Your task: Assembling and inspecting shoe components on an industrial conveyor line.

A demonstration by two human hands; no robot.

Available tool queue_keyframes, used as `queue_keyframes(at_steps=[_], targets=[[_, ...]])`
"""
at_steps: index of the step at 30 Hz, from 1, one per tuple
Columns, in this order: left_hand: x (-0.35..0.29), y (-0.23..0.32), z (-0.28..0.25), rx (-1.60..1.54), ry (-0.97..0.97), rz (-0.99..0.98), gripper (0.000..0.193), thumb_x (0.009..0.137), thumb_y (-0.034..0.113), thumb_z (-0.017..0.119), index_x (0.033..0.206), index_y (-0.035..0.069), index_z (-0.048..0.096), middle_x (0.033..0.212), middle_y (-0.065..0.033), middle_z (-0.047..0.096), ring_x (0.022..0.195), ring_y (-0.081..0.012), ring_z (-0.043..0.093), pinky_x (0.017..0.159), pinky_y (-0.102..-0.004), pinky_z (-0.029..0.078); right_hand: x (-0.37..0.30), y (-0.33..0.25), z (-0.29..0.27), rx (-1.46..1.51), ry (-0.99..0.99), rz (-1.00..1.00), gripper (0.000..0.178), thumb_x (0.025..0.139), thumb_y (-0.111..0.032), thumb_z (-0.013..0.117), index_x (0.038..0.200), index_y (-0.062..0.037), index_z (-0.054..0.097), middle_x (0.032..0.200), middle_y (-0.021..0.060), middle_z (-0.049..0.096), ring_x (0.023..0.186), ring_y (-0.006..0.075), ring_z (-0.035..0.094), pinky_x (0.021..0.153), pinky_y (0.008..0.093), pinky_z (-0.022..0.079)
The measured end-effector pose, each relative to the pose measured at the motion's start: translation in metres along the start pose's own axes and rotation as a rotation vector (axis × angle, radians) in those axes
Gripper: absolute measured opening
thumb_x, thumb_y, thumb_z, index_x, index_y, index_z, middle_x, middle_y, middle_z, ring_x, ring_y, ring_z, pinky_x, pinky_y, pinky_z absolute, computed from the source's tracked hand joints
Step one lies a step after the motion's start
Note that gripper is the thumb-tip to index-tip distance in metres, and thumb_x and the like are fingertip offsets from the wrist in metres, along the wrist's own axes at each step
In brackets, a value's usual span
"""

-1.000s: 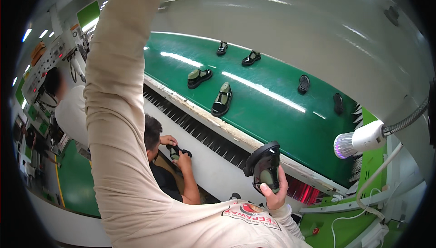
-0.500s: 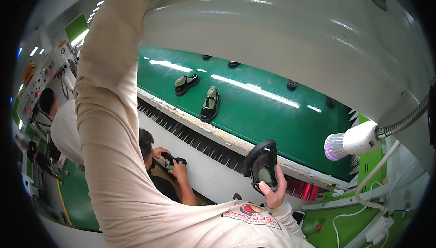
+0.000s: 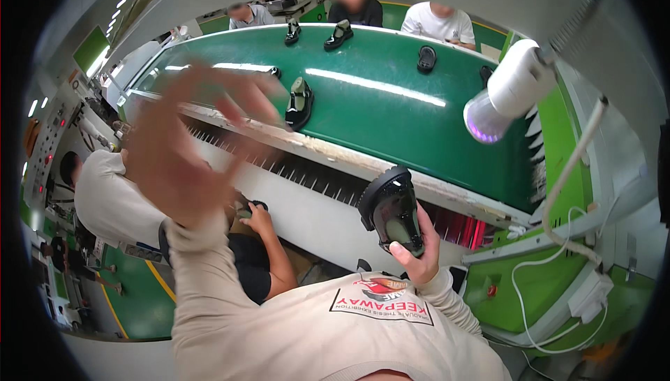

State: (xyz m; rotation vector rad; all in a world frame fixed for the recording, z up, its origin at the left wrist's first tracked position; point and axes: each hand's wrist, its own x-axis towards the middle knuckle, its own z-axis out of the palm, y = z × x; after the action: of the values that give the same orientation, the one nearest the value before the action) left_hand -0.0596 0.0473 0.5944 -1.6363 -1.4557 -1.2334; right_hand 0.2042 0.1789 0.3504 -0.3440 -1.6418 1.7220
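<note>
My right hand [image 3: 423,254] is closed round the toe end of a glossy black shoe [image 3: 399,215] with a thick ridged black sole, held tilted in front of my chest. My left hand [image 3: 174,161] is raised at the left, large and smeared by motion. Its fingers are apart and nothing shows between them. Beyond it, a black shoe with a pale green inside [image 3: 299,105] stands on the green conveyor belt [image 3: 363,123]. Part of another dark shoe [image 3: 275,72] shows behind my left fingers.
More shoes lie along the belt's far side, one a black shoe [image 3: 426,58]. A white lamp [image 3: 513,91] hangs over the right end. A co-worker's hand [image 3: 259,219] is at a shoe on the near left. Several people sit beyond the belt. A white cable [image 3: 516,325] hangs at right.
My left arm has come down from high overhead, bringing the left hand into view. The view has shifted, showing the belt's far side and people there. My right hand still holds the shoe.
</note>
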Motion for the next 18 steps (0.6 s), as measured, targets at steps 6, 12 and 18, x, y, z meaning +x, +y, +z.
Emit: queue_keyframes(at_steps=[6, 12, 18], targets=[[-0.122, 0.092, 0.105, -0.581, -0.369, -0.346, 0.073, 0.081, 0.017, 0.097, 0.144, -0.001, 0.062, 0.129, -0.0161, 0.074, 0.11, -0.023, 0.075, 0.091, -0.0326, 0.061, -0.057, -0.023, -0.009, -0.004, 0.001, -0.025, 0.085, 0.091, -0.01, 0.072, 0.166, 0.0056, 0.035, 0.154, 0.0191, 0.056, 0.139, 0.0242, 0.057, 0.117, 0.0362, 0.044], [-0.183, 0.16, 0.142, -0.755, -0.32, -0.665, 0.055, 0.092, 0.012, 0.086, 0.141, 0.002, 0.064, 0.114, -0.0146, 0.077, 0.101, -0.0228, 0.078, 0.087, -0.0333, 0.06, -0.133, -0.021, -0.027, -0.047, 0.112, 0.056, 0.082, 0.092, -0.006, 0.073, 0.163, 0.0078, 0.037, 0.154, 0.0224, 0.057, 0.14, 0.0283, 0.059, 0.117, 0.0385, 0.046], [-0.213, 0.193, 0.143, -0.747, -0.387, -0.713, 0.048, 0.096, 0.01, 0.082, 0.141, 0.004, 0.066, 0.103, -0.012, 0.078, 0.092, -0.0154, 0.075, 0.082, -0.0304, 0.059, -0.178, -0.014, -0.032, -0.136, 0.178, 0.02, 0.079, 0.093, -0.008, 0.076, 0.162, 0.0054, 0.04, 0.149, 0.0215, 0.062, 0.135, 0.0263, 0.063, 0.114, 0.0378, 0.048]])
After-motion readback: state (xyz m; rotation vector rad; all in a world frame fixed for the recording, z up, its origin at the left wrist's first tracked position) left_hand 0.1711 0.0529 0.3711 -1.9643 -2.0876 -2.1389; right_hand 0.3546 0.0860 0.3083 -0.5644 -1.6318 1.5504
